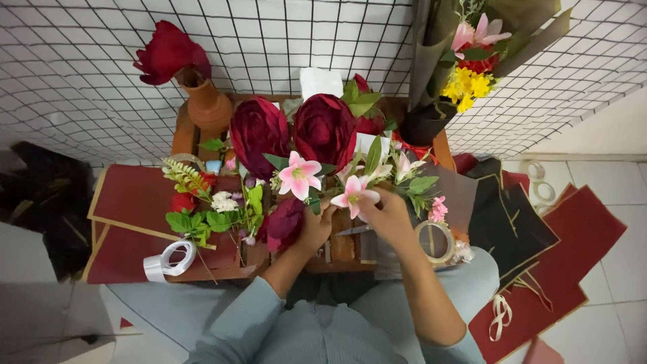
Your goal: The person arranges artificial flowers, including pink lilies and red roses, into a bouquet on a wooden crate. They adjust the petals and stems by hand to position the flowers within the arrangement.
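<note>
View from above of a seated person working at a small wooden table. Far left of the hands, a dark red paper sheet with a gold edge lies flat; a roll of white ribbon rests on its near edge, and loose green sprigs with small white and red blooms lie across it. Beyond these, a clay vase holds a single red flower.

The left hand comes up from a pale blue sleeve, forearm angled inward, fingers curled and pressed together around a bunch of flower stems; just to its left, touching it, sits a dark red bloom. Above it rise two large dark red peonies and a pink lily.

The right hand, forearm bare, meets the left at the centre, its fingertips pinching a second pink lily at the base of the bloom, which lies between the two hands. Whether scissors lie under the hands cannot be told.

Just right of the right hand lies a roll of clear tape, beside small pink blossoms. Farther right, black paper sheets with gold borders overlap dark red ones on the tiled floor. Beyond, upper right, a wrapped bouquet in olive paper shows yellow, red and pink flowers.
</note>
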